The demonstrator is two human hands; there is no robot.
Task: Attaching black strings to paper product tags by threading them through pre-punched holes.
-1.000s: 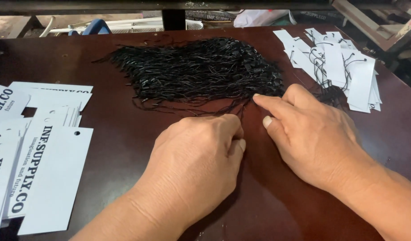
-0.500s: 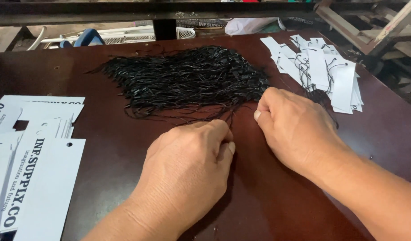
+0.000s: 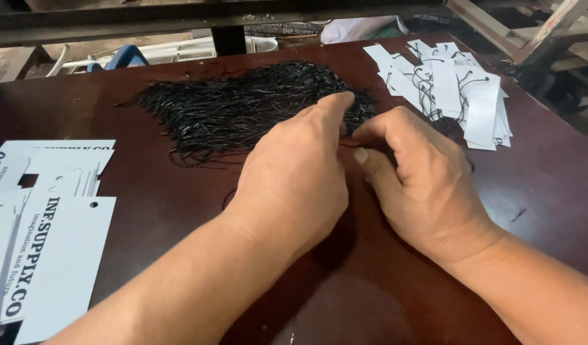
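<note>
A loose heap of thin black strings (image 3: 243, 105) lies across the far middle of a dark brown table (image 3: 147, 211). My left hand (image 3: 294, 179) reaches over its near right edge, fingertips pinched into the strands. My right hand (image 3: 415, 182) sits just to the right, fingers curled against the left hand's fingertips at the heap's end. What lies between the fingertips is hidden, apart from a few black strands.
White paper tags with black strings threaded through them (image 3: 454, 92) are piled at the far right. Blank and printed white tags (image 3: 45, 255) lie stacked at the near left. Metal framing (image 3: 179, 22) and a blue and white object (image 3: 124, 57) stand beyond the table's far edge.
Both hands have moved forward and up to the heap's right end. My left hand went from lying flat on the table to pinching the strands beside my right fingers.
</note>
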